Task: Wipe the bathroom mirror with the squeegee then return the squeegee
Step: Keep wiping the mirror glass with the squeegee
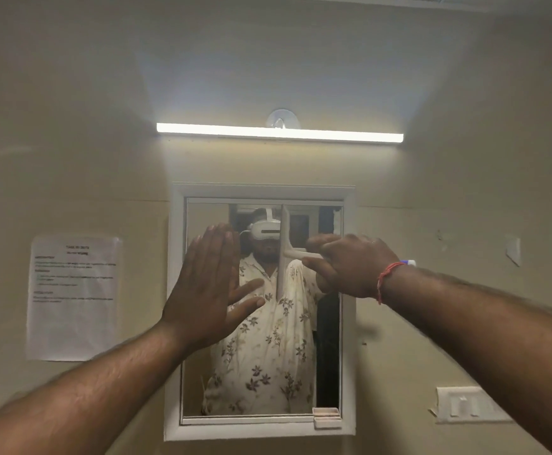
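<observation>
The right hand (pixel 350 264) has its fingers curled round the handle of the white squeegee (pixel 283 244), whose blade stands upright against the glass of the bathroom mirror (pixel 268 362), near the middle of its upper half. The left hand (pixel 207 284) is flat with straight fingers and holds nothing, at the left part of the glass (I cannot tell if it touches). The wiping seems to be in progress; which parts are done, the glass does not show. Returning the squeegee is not yet done, perhaps to the suction hook (pixel 282 119) above the tube light (pixel 350 136)
</observation>
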Available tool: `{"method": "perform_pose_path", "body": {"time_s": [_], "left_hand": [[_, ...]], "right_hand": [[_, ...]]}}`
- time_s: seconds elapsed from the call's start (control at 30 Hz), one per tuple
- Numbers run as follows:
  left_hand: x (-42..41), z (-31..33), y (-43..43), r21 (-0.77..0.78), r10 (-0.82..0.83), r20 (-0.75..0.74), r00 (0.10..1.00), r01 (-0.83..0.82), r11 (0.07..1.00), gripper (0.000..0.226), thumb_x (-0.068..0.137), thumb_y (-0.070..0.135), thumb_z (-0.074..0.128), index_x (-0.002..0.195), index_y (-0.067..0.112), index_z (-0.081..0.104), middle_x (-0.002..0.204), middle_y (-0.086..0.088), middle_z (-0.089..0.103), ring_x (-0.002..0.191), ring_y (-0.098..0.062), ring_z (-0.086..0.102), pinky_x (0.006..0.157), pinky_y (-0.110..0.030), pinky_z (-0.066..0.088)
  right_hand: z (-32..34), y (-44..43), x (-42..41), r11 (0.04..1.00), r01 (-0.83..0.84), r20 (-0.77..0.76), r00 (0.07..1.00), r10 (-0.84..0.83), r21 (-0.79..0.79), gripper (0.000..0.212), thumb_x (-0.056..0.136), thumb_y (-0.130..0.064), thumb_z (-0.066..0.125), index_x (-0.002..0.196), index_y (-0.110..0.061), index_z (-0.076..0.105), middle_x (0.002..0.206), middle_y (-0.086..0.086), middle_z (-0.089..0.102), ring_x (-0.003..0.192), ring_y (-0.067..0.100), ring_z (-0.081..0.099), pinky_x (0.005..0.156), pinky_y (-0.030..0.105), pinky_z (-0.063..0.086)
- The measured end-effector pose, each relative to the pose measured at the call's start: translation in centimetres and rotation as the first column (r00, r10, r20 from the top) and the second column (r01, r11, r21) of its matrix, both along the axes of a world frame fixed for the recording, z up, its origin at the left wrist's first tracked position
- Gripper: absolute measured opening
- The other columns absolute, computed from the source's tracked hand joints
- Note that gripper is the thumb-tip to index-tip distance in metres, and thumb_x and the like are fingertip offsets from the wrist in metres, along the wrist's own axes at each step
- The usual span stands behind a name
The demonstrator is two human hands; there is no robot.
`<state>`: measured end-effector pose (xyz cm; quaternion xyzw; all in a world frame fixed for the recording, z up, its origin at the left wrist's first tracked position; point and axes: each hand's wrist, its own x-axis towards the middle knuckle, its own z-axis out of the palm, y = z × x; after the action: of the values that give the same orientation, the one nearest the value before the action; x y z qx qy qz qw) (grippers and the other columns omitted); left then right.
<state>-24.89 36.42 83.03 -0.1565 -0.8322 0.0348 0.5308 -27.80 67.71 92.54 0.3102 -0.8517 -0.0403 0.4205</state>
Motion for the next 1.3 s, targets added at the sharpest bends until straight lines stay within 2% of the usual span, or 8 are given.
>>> {"method": "perform_pose_path", "body": {"time_s": [0.23,0.47,0.73,0.97,1.07,1.17,1.23,1.3], "left_hand": [[-0.2,-0.1,2.3,-0.006,-0.007,0.026,1.000,0.007,1.000,0.113,0.108,0.086,0.030,0.178,0.020,-0.030,0.190,-0.008,-0.029,0.180,-0.036,-0.011,0.142,-0.071,0.017],[0.5,-0.6,3.6,-0.008,-0.052,0.000,0.999,0.052,0.999,0.114,0.106,0.085,0.034,0.178,0.026,-0.031,0.190,-0.002,-0.032,0.180,-0.038,-0.005,0.140,-0.074,0.021],[0.9,-1.3,2.3,-0.017,-0.012,0.013,1.000,0.012,1.000,0.116,0.106,0.084,0.038,0.178,0.022,-0.029,0.190,-0.004,-0.030,0.180,-0.031,-0.014,0.143,-0.069,0.016],[1.4,-1.5,1.1,-0.030,0.018,-0.008,1.000,-0.018,0.999,0.119,0.105,0.083,0.044,0.179,0.023,-0.027,0.190,-0.003,-0.030,0.180,-0.029,-0.017,0.142,-0.071,0.018],[1.4,-1.6,1.0,-0.038,0.025,-0.007,1.000,-0.026,0.999,0.121,0.105,0.081,0.047,0.180,0.020,-0.026,0.191,-0.005,-0.028,0.180,-0.031,-0.014,0.142,-0.070,0.017],[1.1,-1.1,0.9,-0.050,0.044,-0.016,0.999,-0.044,0.998,0.121,0.106,0.080,0.047,0.180,0.016,-0.024,0.191,-0.009,-0.027,0.180,-0.035,-0.011,0.143,-0.070,0.017],[0.9,-0.7,0.9,-0.049,0.049,-0.023,0.999,-0.050,0.998,0.121,0.106,0.080,0.046,0.180,0.012,-0.021,0.191,-0.012,-0.025,0.180,-0.035,-0.013,0.144,-0.067,0.012],[0.7,-0.3,0.9,-0.033,0.041,-0.029,0.999,-0.042,0.999,0.121,0.106,0.079,0.047,0.180,0.012,-0.021,0.191,-0.012,-0.025,0.180,-0.034,-0.016,0.145,-0.065,0.008]], "right_hand": [[-0.3,5.7,1.3,0.972,0.226,0.056,0.973,-0.223,-0.058,0.067,0.107,-0.076,0.030,0.065,-0.028,0.051,0.067,-0.007,0.055,0.063,0.014,0.053,0.056,0.032,0.034],[-0.9,6.5,1.3,0.971,0.217,0.074,0.975,-0.210,-0.100,0.067,0.107,-0.075,0.031,0.064,-0.027,0.051,0.068,-0.005,0.059,0.063,0.014,0.056,0.056,0.032,0.039],[-2.0,7.5,0.9,0.959,0.213,0.109,0.975,-0.195,-0.188,0.065,0.105,-0.077,0.031,0.067,-0.028,0.054,0.067,-0.007,0.059,0.062,0.013,0.056,0.056,0.032,0.039],[-2.9,7.2,1.0,0.933,0.233,0.154,0.968,-0.197,-0.273,0.064,0.102,-0.080,0.029,0.069,-0.030,0.053,0.069,-0.008,0.056,0.071,0.024,0.060,0.060,0.035,0.043],[-4.1,5.3,1.9,0.901,0.194,0.194,0.973,-0.126,-0.388,0.064,0.105,-0.075,0.032,0.076,-0.027,0.062,0.071,-0.007,0.057,0.072,0.024,0.060,0.058,0.034,0.039],[-4.8,1.7,2.4,0.821,0.105,0.254,0.966,0.049,-0.561,0.064,0.108,-0.069,0.032,0.089,-0.024,0.073,0.076,-0.004,0.069,0.073,0.021,0.067,0.063,0.036,0.053],[-5.1,-0.6,2.2,0.757,0.078,0.266,0.955,0.129,-0.649,0.060,0.109,-0.066,0.033,0.099,-0.024,0.075,0.080,-0.004,0.071,0.074,0.018,0.068,0.068,0.038,0.059],[-5.2,-2.6,2.2,0.707,0.069,0.285,0.939,0.192,-0.704,0.051,0.112,-0.059,0.036,0.100,-0.023,0.070,0.082,-0.004,0.068,0.075,0.014,0.064,0.066,0.035,0.054]]}}
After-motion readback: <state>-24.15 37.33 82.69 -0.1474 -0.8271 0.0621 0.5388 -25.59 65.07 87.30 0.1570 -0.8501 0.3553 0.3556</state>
